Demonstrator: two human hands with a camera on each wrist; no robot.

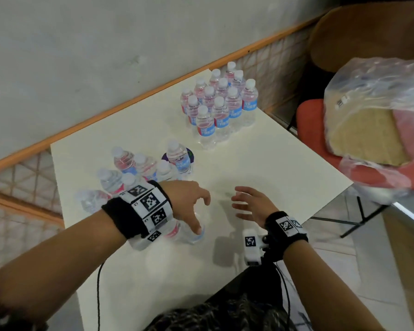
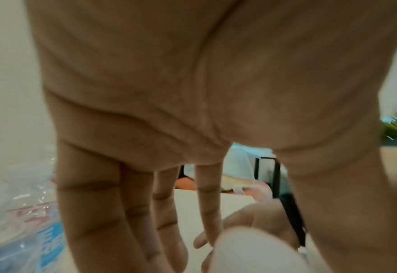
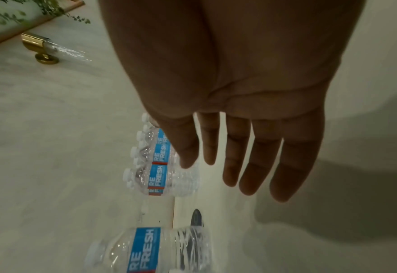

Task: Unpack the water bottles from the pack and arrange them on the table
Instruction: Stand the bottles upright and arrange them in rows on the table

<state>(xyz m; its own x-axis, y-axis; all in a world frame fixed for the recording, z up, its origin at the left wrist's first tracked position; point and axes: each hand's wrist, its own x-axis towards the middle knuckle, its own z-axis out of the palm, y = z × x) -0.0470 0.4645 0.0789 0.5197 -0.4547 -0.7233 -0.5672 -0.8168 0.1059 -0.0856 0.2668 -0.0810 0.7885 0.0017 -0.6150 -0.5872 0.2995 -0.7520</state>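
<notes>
Several water bottles with blue labels stand grouped (image 1: 220,103) at the table's far right corner. A second bunch (image 1: 134,168) stands at the left edge, partly behind my left wrist. One bottle (image 1: 179,157) stands alone on a dark round mat. My left hand (image 1: 202,216) hovers with spread fingers over another bottle (image 1: 187,232), the thumb touching near its white cap (image 2: 258,249). I cannot tell whether that bottle stands or lies. My right hand (image 1: 249,204) is held flat above the bare table, fingers (image 3: 260,162) straight and holding nothing. The far group (image 3: 160,166) and the lone bottle (image 3: 146,249) show beyond it.
The white table (image 1: 261,151) sits against a grey wall with an orange rail. On the right, a red chair (image 1: 311,125) carries crumpled clear plastic wrap (image 1: 373,115) with a cardboard sheet inside. Another chair back rises behind it.
</notes>
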